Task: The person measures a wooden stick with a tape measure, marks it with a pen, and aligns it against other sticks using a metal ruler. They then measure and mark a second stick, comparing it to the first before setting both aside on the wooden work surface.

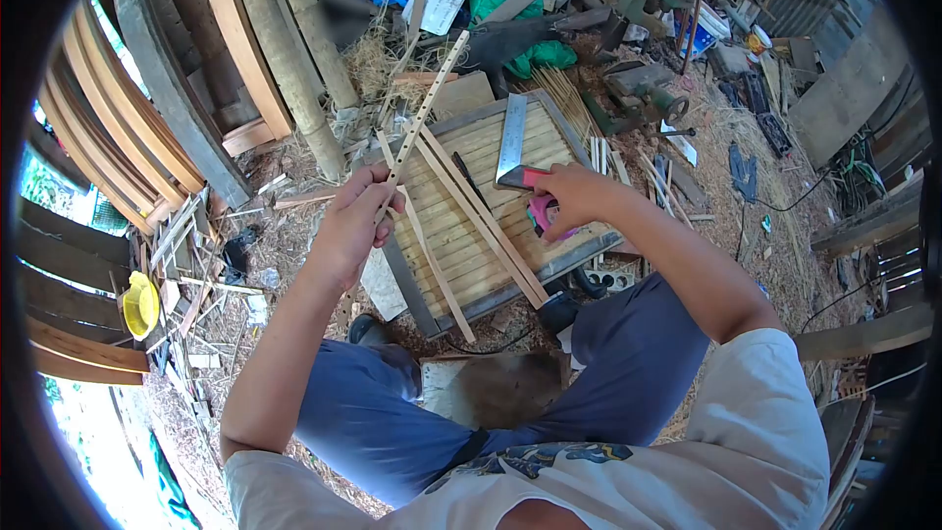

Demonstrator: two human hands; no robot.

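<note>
My left hand point(361, 218) is closed round the lower part of a thin wooden strip point(428, 106) with a row of small dark marks or holes; the strip points up and away. My right hand point(577, 198) has its fingers closed on a pink tape measure point(541, 213) and the handle end of a try square point(511, 137), whose metal blade points away over the slatted panel point(442, 201). Long wooden strips point(481, 216) lie across the panel between my hands, with a slim dark tool point(469, 177) beside them.
A yellow basin point(140, 305) stands at the left. Curved wooden beams point(177, 88) lean at the upper left. A vise-like metal machine point(648, 98) is at the back right. Wood scraps and shavings cover the ground. A low wooden block point(491, 385) lies between my legs.
</note>
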